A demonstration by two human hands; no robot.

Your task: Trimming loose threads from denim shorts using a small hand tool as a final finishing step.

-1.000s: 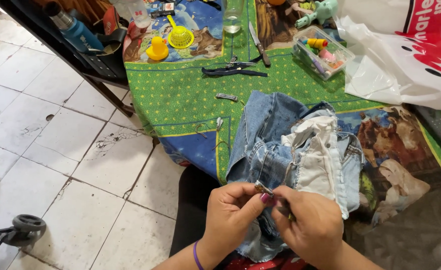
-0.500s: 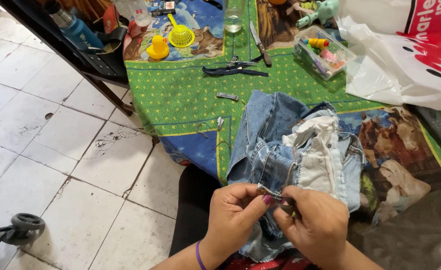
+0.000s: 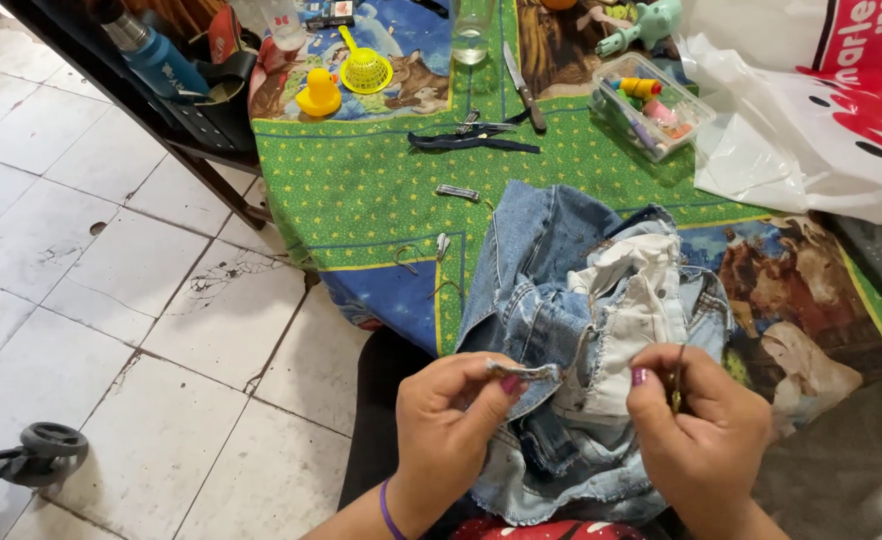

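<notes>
Crumpled blue denim jeans (image 3: 561, 300), white pocket lining exposed, on table edge.

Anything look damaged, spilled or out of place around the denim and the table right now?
Nothing spilled. The denim garment has a frayed, raw lower edge and lies bunched, inside-out in part. The floor tiles beside the table show cracks. A small metal clip lies loose on the green tablecloth.

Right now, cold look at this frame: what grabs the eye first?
The two hands low in the middle: the left hand pinches a small strip of denim, the right hand grips a thin dark tool. Between and behind them lie crumpled blue jeans with pale pocket lining turned out, on a bright green patterned tablecloth. A yellow toy duck stands at the far edge.
</notes>
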